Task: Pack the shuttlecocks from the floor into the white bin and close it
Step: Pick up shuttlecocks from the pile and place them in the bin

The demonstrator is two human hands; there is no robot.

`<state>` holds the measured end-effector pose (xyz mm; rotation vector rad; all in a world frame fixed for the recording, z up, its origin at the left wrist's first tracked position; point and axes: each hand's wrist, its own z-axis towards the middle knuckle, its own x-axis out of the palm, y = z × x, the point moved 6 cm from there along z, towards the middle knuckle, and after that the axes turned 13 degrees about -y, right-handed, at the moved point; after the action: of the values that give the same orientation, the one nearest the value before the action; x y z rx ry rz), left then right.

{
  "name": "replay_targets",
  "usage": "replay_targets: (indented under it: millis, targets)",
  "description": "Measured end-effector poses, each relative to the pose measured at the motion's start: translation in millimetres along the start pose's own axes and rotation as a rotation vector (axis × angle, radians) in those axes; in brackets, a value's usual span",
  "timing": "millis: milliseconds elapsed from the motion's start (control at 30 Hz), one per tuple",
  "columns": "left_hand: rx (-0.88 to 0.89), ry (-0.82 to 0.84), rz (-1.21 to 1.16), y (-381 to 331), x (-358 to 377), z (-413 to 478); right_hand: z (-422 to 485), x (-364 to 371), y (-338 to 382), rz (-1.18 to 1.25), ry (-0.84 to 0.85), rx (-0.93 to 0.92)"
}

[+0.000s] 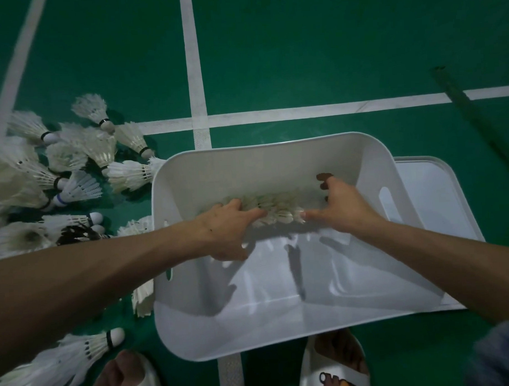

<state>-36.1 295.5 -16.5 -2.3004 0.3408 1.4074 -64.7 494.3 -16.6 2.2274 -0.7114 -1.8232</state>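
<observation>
Head view, read from 9 o'clock to 3 o'clock. At 9 o'clock a loose heap of shuttlecocks point(74, 176) lies on the green floor point(300, 47), feathers overlapping and cork bases pointing several ways. A nested stack of shuttlecocks point(66, 361) lies at 7 o'clock, just beside a white sandal point(150, 378). A white court line point(192, 65) runs from 12 o'clock toward the centre and meets a crossing line just beyond the bin. The white bin point(281, 322) stands at the centre, open, with its near wall toward 6 o'clock. The left hand point(228, 228) reaches in over the bin's 9 o'clock rim; its fingers curl round the left end of a row of shuttlecocks point(277, 209), which lies crosswise inside the bin, nearer the far wall. The right hand point(346, 207) reaches in from 4 o'clock and grips the right end of the same row, forefinger laid along the feathers, the other fingers bent behind them. A second sandal point(334, 369) shows at 5 o'clock. The bin's lid point(432, 192) lies flat on the floor at 3 o'clock, partly under the bin. A dark pole point(472, 110) lies at 2 o'clock.
</observation>
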Motion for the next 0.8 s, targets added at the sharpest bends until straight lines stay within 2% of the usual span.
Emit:
replay_targets:
  millis: [133, 333, 500, 567, 667, 800]
  targets:
    - [-0.006, -0.132, -0.047, 0.3, -30.0, -7.3, -15.0, -25.2, 33.7, -0.134, -0.065, -0.161]
    - [-0.011, -0.489, -0.132, 13.0, -105.9, -42.4, -35.8, -55.3, 129.2, -0.044, -0.119, -0.355]
    - [-0.169, -0.673, -0.255, 76.8, -149.0, -75.7, -33.7, -56.8, 216.6, 0.041, -0.146, -0.542]
    - [-0.267, -0.666, -0.311, 114.7, -149.8, -83.2, -27.1, -43.7, 249.8, 0.040, -0.124, -0.637]
    - [-0.428, -0.560, -0.411, 177.0, -122.8, -88.7, -7.8, -6.3, 290.1, -0.053, -0.003, -0.745]
    - [-0.578, -0.497, -0.545, 241.6, -71.3, -90.4, 26.4, 50.0, 320.7, -0.204, 0.179, -0.749]
